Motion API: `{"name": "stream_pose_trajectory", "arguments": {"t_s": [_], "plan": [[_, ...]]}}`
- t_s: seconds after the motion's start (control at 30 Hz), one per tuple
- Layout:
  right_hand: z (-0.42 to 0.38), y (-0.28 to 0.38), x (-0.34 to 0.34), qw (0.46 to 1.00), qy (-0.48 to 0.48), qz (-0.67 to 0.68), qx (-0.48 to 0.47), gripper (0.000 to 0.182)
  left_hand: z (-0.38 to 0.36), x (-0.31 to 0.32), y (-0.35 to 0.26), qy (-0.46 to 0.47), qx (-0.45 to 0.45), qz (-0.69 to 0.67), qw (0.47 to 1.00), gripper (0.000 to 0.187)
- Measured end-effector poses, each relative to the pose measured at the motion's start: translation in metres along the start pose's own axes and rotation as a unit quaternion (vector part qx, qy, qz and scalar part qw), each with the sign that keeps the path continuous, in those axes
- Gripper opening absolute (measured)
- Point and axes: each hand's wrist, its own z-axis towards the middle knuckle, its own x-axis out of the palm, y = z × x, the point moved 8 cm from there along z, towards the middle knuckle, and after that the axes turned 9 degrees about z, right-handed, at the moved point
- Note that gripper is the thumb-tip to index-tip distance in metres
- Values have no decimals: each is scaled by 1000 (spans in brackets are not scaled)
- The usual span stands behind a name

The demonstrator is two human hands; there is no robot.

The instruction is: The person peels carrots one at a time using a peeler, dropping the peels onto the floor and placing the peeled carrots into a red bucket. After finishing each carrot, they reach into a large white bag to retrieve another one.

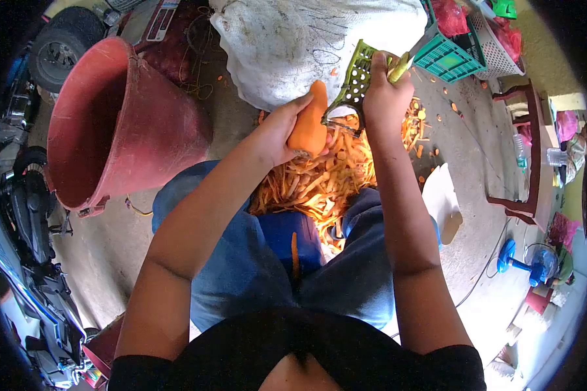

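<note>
A peeled-looking orange carrot (310,124) is gripped in my left hand (284,130), its narrow end pointing up and away from me. My right hand (388,94) is closed around a green perforated peeler (357,81) and also has a slim yellow-green handle or stick (400,67) in its grip. The peeler's blade end is beside the carrot, close to it; whether they touch I cannot tell. Below both hands lies a heap of orange peelings (326,182), between my knees. One strip of peel (295,254) rests on the blue seat (280,234).
A large red tub (143,124) lies tilted at the left. Ahead is a bulging white sack (280,45). Green crate (447,58) and white basket (496,42) are at the upper right. A wooden frame (535,156) and blue fan (535,267) are farther right; a motorcycle (32,260) is left.
</note>
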Motion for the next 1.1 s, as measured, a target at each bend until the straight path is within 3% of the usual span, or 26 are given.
{"name": "stream_pose_trajectory", "arguments": {"t_s": [0.1, 0.17, 0.2, 0.27, 0.37, 0.43, 0.5, 0.73, 1.1], "plan": [[5, -5, -2, 998, 29, -36, 31, 20, 3, -2, -11, 26, 47, 71, 996, 34], [10, -14, -4, 996, 67, -39, 39, 18, 7, -8, -26, -33, 114, 271, 955, 29], [9, -12, 4, 985, 143, -93, 22, 17, 9, -9, -27, -33, 115, 270, 955, 29], [3, -14, 14, 947, 253, -195, 17, 18, -3, -14, -57, -143, 258, 502, 813, 36], [-9, -19, 21, 907, 334, -256, 33, 21, -14, -17, -73, -192, 300, 533, 767, 37], [-16, -23, 24, 890, 367, -268, 49, 23, -17, -18, -77, -193, 296, 531, 770, 36], [-26, -25, 33, 855, 428, -291, 27, 23, -27, -15, -86, -234, 320, 572, 718, 35], [-40, -36, 43, 843, 455, -285, -18, 24, -36, -9, -88, -251, 305, 606, 690, 30], [-42, -32, 46, 819, 479, -315, 12, 17, -32, -10, -88, -239, 310, 616, 684, 33]]}}
